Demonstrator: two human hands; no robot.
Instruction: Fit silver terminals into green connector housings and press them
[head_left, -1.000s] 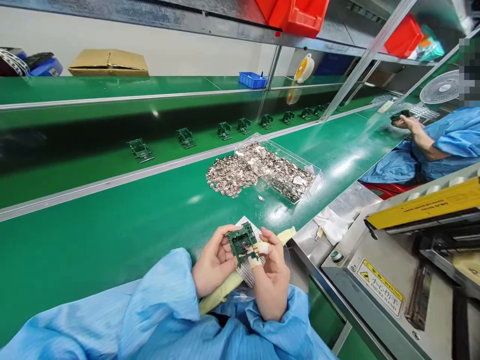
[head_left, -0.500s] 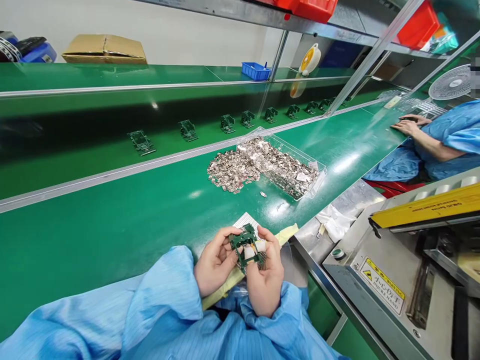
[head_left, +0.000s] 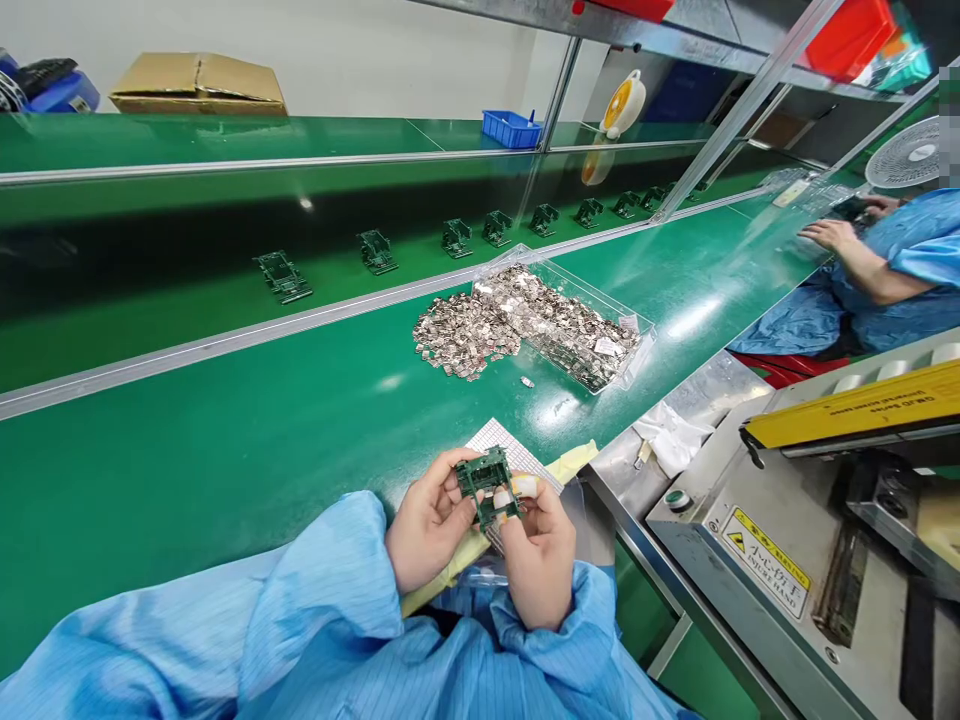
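Note:
Between both hands, close to my body, is a small green circuit board [head_left: 484, 472] with an open frame-like outline. My left hand [head_left: 429, 525] is closed on its left edge, thumb in front. My right hand [head_left: 538, 545] grips its lower right side, with white wrapping on a fingertip. Under the hands lie a white gridded sheet [head_left: 504, 440] and a pale yellow cloth or strip [head_left: 574, 462]. Farther off, a heap of small metal parts [head_left: 461, 335] lies beside a clear plastic tray [head_left: 634, 365] filled with the same parts. One loose metal part [head_left: 527, 382] sits apart from them.
Several green boards [head_left: 282, 277] stand in a row on the dark green belt [head_left: 187, 320] beyond the metal rail. A machine with a yellow bar [head_left: 862, 410] and a warning label is at right. A co-worker in blue [head_left: 900, 250] sits at the far right.
My right hand has shifted slightly right, and its wrapped finger shows more clearly. The board has tilted a little between my hands. The co-worker's hands have moved apart, near a dark object.

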